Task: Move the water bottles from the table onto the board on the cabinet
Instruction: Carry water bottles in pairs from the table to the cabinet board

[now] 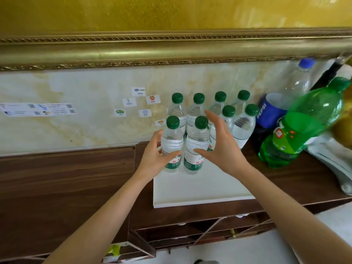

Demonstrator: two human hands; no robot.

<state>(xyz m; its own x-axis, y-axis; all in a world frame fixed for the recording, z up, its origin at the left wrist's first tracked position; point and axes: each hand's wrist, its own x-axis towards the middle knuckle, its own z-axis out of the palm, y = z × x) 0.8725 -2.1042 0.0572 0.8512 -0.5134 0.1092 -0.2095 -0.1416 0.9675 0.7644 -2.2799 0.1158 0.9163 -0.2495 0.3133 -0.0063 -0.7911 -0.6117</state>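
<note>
Two bare forearms reach forward over the dark wooden cabinet [285, 187]. A white board [200, 191] lies flat on the cabinet top; its near half is bare.

Eight water bottles [196, 143] stand upright on the far half of the board, long axes vertical, green caps up. They form two rows of four: near row and far row, packed close together.

The left hand [152, 155] grips the near-left bottle [172, 141]; its thumb and fingers curl round the body above the label. The right hand [222, 147] is spread wide, fingers straight, thumb against the next bottle in the near row; it holds nothing.

Right of the board stand one large cola bottle [274, 111] with a blue cap and one large green bottle [304, 126].

Seven small picture cards [140, 91] are stuck on the wall behind.
</note>
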